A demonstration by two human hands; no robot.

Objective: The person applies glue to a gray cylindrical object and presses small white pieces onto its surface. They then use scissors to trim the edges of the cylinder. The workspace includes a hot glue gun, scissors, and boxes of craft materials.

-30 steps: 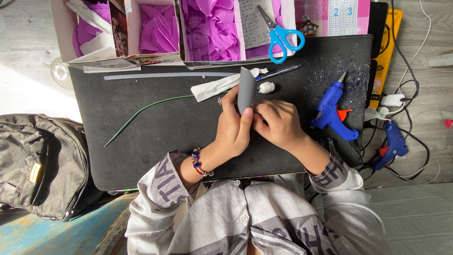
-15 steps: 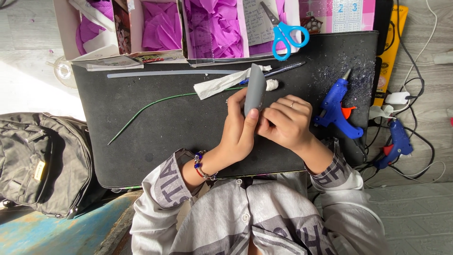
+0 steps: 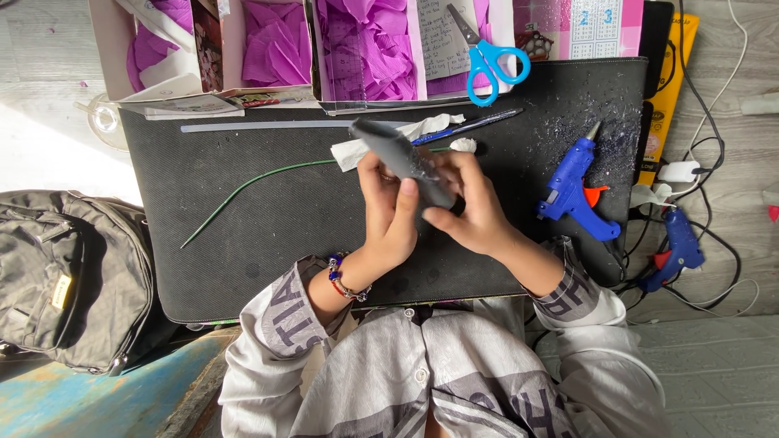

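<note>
Top edge, left: open white cardboard box (image 3: 174,85), shallow, flaps folded out, holding purple crepe paper (image 3: 280,49); a printed dark panel stands along its inner divider. Just beside it, to the right: second open white box (image 3: 414,49), also stuffed with purple paper, its wall lined with a white handwritten sheet (image 3: 442,36); blue-handled scissors (image 3: 485,57) lie across that sheet. Further right: pink printed card (image 3: 580,28) with a grid of squares and a small picture (a calendar sheet, by the look), partly under the black mat (image 3: 243,219). Far right: long yellow flat package (image 3: 669,97), upright along the mat's edge, part hidden; no screens in view.
</note>
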